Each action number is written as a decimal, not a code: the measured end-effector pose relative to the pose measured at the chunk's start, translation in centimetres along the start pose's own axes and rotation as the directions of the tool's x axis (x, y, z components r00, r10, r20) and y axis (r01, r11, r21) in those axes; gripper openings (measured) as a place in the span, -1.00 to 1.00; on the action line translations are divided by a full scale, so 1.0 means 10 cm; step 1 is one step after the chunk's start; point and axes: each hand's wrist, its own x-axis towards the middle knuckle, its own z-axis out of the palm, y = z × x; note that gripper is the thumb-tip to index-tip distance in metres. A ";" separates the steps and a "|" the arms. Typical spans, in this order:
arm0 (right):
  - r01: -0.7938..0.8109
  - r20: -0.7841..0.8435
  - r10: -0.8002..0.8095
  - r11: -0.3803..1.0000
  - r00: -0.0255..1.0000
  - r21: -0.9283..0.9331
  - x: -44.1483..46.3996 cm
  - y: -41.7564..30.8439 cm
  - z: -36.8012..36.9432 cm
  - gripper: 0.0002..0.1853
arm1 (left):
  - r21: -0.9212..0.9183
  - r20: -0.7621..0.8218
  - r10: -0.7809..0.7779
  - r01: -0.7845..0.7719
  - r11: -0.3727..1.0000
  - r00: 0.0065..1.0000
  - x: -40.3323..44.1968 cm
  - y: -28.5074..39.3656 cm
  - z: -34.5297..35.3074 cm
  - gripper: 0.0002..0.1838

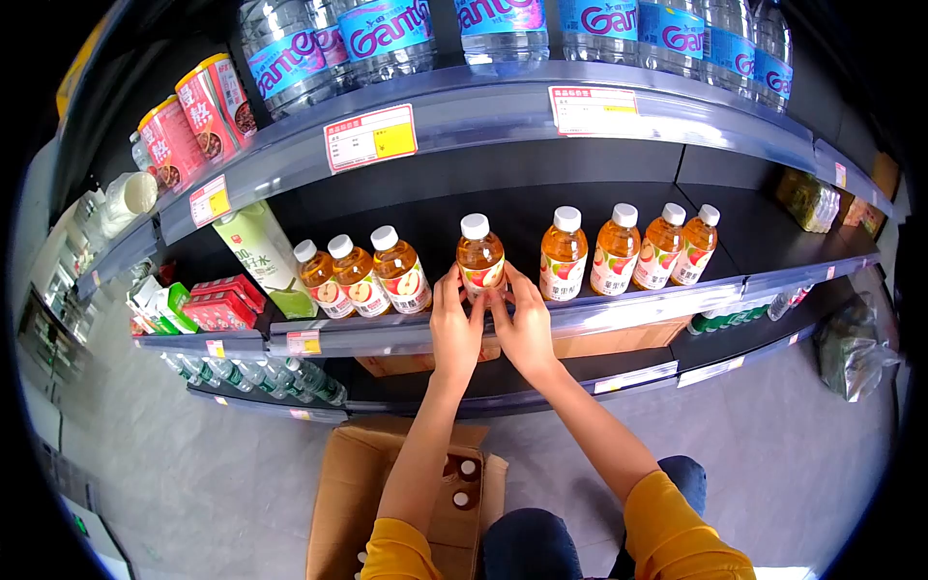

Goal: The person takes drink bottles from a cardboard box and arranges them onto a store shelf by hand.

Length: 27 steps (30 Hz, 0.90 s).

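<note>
Both of my hands are wrapped round one apple juice bottle (480, 253), which is upright at the front of the middle shelf (406, 332). My left hand (456, 324) grips its left side, my right hand (522, 319) its right side, with the thumbs close together in front. The bottle has a white cap, amber liquid and an apple label. To its left stand three like bottles, the nearest being a juice bottle (400, 271). Several more stand to the right, beginning with another bottle (564, 256). Whether the held bottle's base touches the shelf is hidden.
Below me an open cardboard box (353, 483) holds more white-capped bottles (461, 500). Large water bottles (387, 39) fill the upper shelf, whose edge (483, 106) juts above my hands. A green carton (261, 256) stands left; a plastic bag (855, 348) is at far right.
</note>
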 end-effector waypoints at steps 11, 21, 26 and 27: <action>0.000 0.057 0.000 1.000 0.998 0.002 -0.04 -0.11 0.32 -0.58 | 0.124 -0.096 0.025 -0.013 0.992 0.995 -0.02 -0.11 -0.27 -0.51; -0.025 0.090 0.022 0.999 0.996 0.029 -0.03 -0.15 0.27 -0.59 | 0.068 -0.209 0.027 -0.013 0.998 0.978 -0.09 -0.01 -0.25 -0.56; 0.281 -0.090 -0.295 0.949 0.951 -0.144 0.22 -0.37 -0.34 -0.66 | 0.058 -0.113 0.192 -0.187 0.981 0.975 -0.13 0.22 0.11 -0.56; 0.277 -0.140 -0.300 0.947 0.944 -0.163 0.27 -0.34 -0.47 -0.67 | 0.048 -0.083 0.228 -0.224 0.973 0.970 -0.11 0.26 0.21 -0.55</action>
